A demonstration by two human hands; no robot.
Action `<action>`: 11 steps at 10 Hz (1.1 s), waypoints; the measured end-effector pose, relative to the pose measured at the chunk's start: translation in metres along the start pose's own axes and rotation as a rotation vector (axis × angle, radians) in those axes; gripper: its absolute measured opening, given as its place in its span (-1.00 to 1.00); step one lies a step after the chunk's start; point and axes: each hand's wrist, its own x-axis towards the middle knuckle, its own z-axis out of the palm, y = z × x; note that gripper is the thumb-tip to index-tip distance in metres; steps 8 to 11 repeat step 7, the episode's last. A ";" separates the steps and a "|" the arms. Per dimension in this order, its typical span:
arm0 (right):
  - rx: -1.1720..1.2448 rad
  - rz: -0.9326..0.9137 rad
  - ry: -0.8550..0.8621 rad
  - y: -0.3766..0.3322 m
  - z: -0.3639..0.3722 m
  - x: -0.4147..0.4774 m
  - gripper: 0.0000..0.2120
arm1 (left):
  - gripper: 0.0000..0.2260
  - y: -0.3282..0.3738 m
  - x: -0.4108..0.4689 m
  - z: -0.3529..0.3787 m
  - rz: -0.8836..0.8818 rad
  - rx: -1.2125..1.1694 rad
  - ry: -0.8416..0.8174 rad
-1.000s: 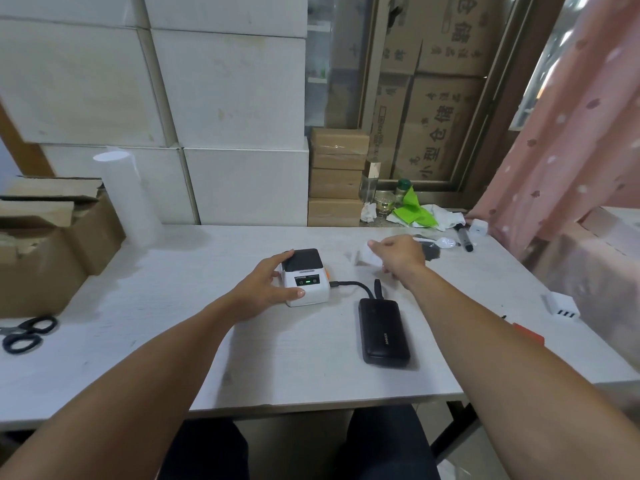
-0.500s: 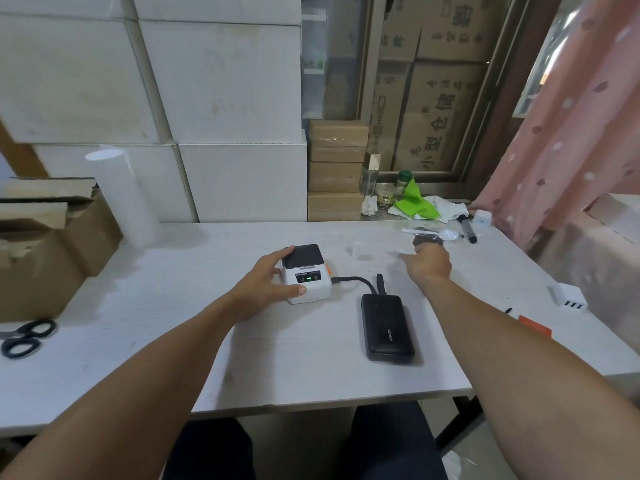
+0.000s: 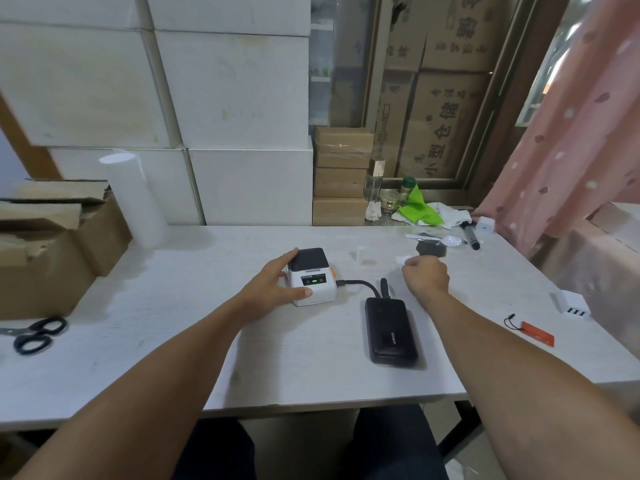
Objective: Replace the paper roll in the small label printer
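Your tabletop (image 3: 138,358) carries everything here, so start from it: the label printer (image 3: 311,277) sits near its middle, a little toward the far edge, lid down and a green light showing on its front. A cable runs from its right side to the black power bank (image 3: 391,330), which lies nearer your edge of the tabletop.

Your left hand (image 3: 273,289) wraps the printer's left side, thumb across the front lower corner and fingers along the top edge, steadying it rather than lifting. Your right hand (image 3: 426,275) is curled, knuckles up, to the right of the printer; a small white piece (image 3: 401,260) shows at its fingertips, though I cannot tell whether you pinch it or only touch it. A small white roll (image 3: 361,253) stands upright beyond the printer, between both hands and toward the far edge.

You seem early in the job: the lid is still closed. Next you likely need to open it, keeping the left hand braced.
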 end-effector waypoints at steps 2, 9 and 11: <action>0.083 -0.051 -0.039 -0.010 -0.007 -0.011 -0.70 | -0.14 0.009 -0.004 -0.002 -0.038 0.039 -0.037; -0.470 -0.501 -0.106 -0.163 -0.006 -0.019 -0.74 | -0.06 0.054 0.028 -0.049 -0.227 0.501 -0.189; -0.470 -0.501 -0.106 -0.163 -0.006 -0.019 -0.74 | -0.06 0.054 0.028 -0.049 -0.227 0.501 -0.189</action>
